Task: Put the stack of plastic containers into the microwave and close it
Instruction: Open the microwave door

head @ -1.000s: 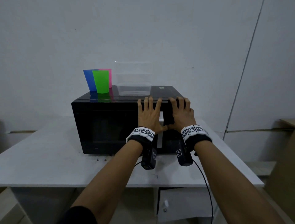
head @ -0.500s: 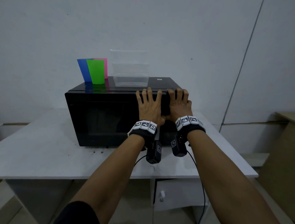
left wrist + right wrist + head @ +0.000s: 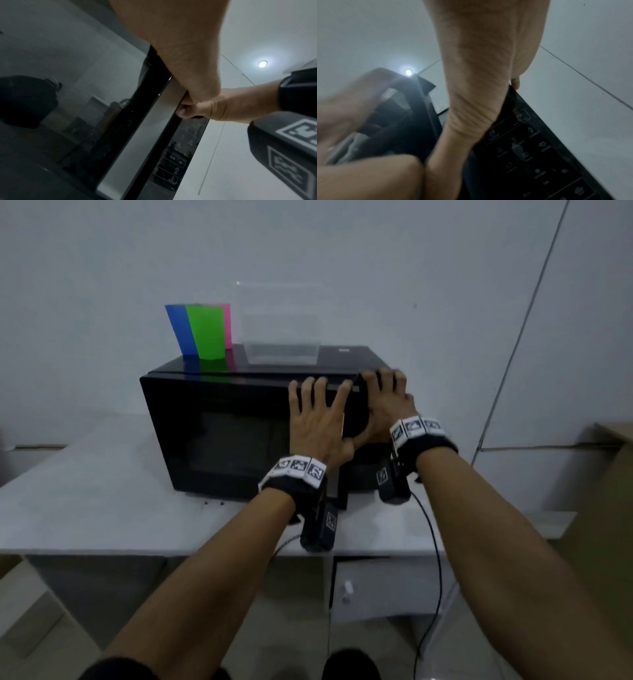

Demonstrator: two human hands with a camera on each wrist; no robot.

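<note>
While both of my hands work the front of the microwave (image 3: 219, 426), the containers (image 3: 281, 337) stand stacked on its top, toward the back, clear and upright against the wall. My left hand (image 3: 317, 422) lies flat on the door, fingers (image 3: 318, 388) straight and spread apart, tips near the door's upper edge. My right hand (image 3: 385, 405) sits just beside it on the control panel side, its fingers (image 3: 387, 376) curled over the top front corner of the microwave; the thumb reaches toward the left hand's thumb, and the 2 touch in the left wrist view. From the left wrist, a pale vertical strip (image 3: 145, 135) runs down the door edge next to the dark panel (image 3: 173, 159) with its faint button icons. The right wrist view is blurred on its left side, so I cannot tell whether the door stands ajar. 3 cups, blue (image 3: 180, 328), green (image 3: 207, 332) and pink (image 3: 227, 325), stand together on the microwave's top, just left of the containers. The microwave rests on a white table (image 3: 85, 491).
</note>
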